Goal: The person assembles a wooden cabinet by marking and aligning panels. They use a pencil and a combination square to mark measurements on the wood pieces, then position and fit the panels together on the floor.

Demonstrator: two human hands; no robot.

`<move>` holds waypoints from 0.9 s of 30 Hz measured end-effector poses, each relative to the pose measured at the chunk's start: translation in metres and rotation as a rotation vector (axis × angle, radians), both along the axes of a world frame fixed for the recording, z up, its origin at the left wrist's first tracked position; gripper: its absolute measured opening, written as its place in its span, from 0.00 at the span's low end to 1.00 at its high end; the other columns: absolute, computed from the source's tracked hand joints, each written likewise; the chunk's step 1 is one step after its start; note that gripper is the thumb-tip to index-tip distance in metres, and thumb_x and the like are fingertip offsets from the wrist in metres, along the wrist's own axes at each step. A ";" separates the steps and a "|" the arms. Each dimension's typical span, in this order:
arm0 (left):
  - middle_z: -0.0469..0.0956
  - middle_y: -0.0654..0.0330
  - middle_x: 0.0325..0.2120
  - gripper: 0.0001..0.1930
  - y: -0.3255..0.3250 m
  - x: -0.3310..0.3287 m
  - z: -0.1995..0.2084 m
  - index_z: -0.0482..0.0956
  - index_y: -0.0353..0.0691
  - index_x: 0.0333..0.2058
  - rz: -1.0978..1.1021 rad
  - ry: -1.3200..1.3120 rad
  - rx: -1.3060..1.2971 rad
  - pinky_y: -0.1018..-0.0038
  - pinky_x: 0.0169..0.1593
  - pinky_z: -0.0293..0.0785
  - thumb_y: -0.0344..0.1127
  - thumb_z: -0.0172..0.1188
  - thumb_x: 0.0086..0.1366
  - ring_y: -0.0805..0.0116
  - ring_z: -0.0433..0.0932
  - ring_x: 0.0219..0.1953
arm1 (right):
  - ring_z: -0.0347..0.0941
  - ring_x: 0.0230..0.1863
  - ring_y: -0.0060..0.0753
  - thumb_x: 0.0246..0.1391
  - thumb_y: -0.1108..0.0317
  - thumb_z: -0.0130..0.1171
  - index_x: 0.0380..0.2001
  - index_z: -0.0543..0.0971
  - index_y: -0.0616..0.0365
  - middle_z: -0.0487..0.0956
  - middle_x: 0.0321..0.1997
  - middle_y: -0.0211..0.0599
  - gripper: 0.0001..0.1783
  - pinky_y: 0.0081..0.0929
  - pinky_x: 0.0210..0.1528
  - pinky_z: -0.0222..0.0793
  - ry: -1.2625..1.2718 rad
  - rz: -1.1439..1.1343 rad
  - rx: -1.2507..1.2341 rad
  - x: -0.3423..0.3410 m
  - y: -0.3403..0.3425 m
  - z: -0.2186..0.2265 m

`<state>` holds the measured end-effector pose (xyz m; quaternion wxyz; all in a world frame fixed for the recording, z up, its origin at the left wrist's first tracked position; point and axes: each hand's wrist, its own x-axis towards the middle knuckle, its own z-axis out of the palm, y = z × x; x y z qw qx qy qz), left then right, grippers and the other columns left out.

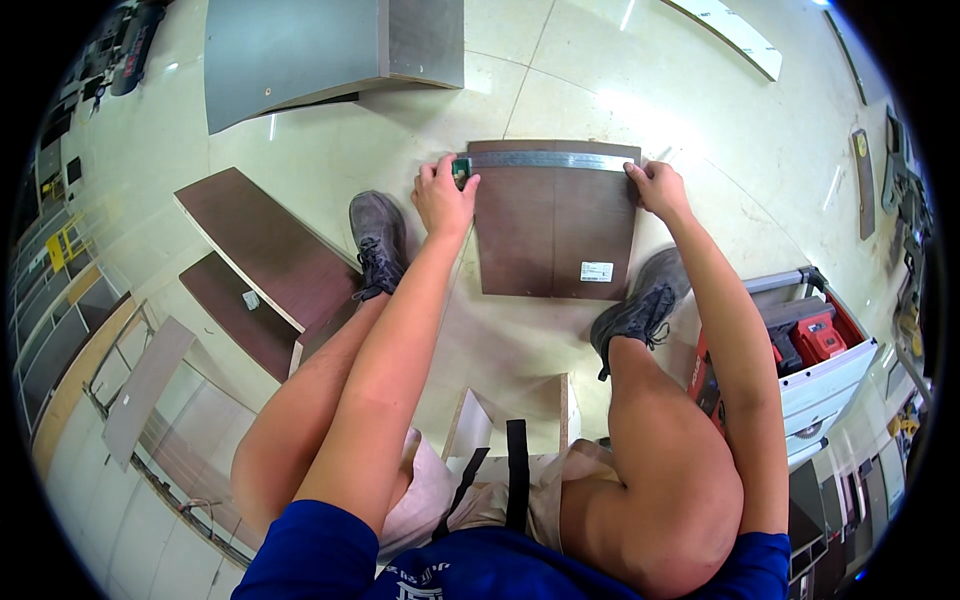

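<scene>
A dark brown panel (556, 232) with a white label (597, 271) lies flat on the floor between my feet. Stretched across its far part is the silver blade of a tape measure (550, 160). At the panel's left edge, my left hand (446, 198) is closed around the tape's dark green case (461, 173). The blade's free end lies at the right edge, where my right hand (657, 188) pinches it between thumb and fingers.
A grey box-like cabinet (300, 60) stands at the far left. Brown boards (260, 240) lie beside my left shoe (378, 240). To the right of my right shoe (645, 300) is a toolbox (825, 385) holding a red tool (818, 340). A white strip (730, 35) lies at the far right.
</scene>
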<state>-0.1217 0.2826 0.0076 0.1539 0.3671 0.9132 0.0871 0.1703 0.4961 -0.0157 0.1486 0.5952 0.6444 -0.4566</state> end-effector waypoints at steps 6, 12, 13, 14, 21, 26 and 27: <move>0.75 0.55 0.45 0.26 -0.008 0.013 -0.002 0.78 0.49 0.52 -0.003 0.018 0.034 0.55 0.53 0.69 0.44 0.73 0.54 0.50 0.74 0.48 | 0.81 0.23 0.39 0.58 0.40 0.61 0.24 0.81 0.65 0.81 0.19 0.44 0.32 0.34 0.33 0.76 -0.006 0.000 -0.034 0.005 0.003 0.007; 0.75 0.56 0.44 0.26 -0.008 0.014 -0.004 0.79 0.49 0.52 -0.002 0.008 0.073 0.54 0.52 0.69 0.45 0.72 0.55 0.51 0.73 0.49 | 0.81 0.23 0.39 0.58 0.40 0.61 0.25 0.80 0.65 0.81 0.19 0.44 0.32 0.35 0.33 0.76 0.001 0.017 0.047 0.012 -0.001 -0.003; 0.75 0.56 0.44 0.25 -0.007 0.014 -0.004 0.79 0.49 0.52 -0.005 0.016 0.078 0.55 0.52 0.69 0.45 0.72 0.55 0.50 0.74 0.48 | 0.81 0.23 0.39 0.58 0.40 0.61 0.24 0.80 0.65 0.81 0.19 0.44 0.32 0.35 0.33 0.76 0.005 0.013 0.051 0.012 -0.002 -0.003; 0.75 0.55 0.43 0.25 -0.008 0.013 -0.005 0.79 0.49 0.51 -0.005 0.024 0.083 0.55 0.51 0.70 0.46 0.72 0.55 0.50 0.74 0.47 | 0.81 0.23 0.39 0.59 0.40 0.61 0.24 0.80 0.65 0.81 0.19 0.44 0.32 0.35 0.32 0.76 0.009 0.011 0.055 0.011 -0.002 0.000; 0.78 0.53 0.38 0.26 0.000 0.002 -0.006 0.79 0.49 0.52 -0.014 -0.007 0.067 0.54 0.46 0.73 0.48 0.72 0.55 0.48 0.77 0.43 | 0.80 0.20 0.36 0.59 0.41 0.60 0.21 0.79 0.64 0.80 0.17 0.43 0.32 0.32 0.29 0.75 0.013 -0.004 -0.003 0.008 0.002 0.007; 0.79 0.49 0.42 0.31 0.019 -0.019 0.000 0.76 0.46 0.55 -0.107 -0.108 -0.039 0.56 0.49 0.75 0.47 0.72 0.54 0.46 0.77 0.48 | 0.79 0.18 0.35 0.60 0.41 0.61 0.20 0.78 0.63 0.79 0.16 0.42 0.32 0.31 0.26 0.75 0.017 -0.001 -0.026 0.007 0.004 0.010; 0.79 0.48 0.43 0.32 0.023 -0.023 0.003 0.75 0.46 0.56 -0.147 -0.136 -0.040 0.56 0.50 0.75 0.47 0.72 0.54 0.45 0.77 0.49 | 0.79 0.18 0.34 0.60 0.42 0.61 0.20 0.78 0.63 0.79 0.16 0.42 0.32 0.31 0.26 0.75 0.021 0.000 -0.023 0.008 0.005 0.009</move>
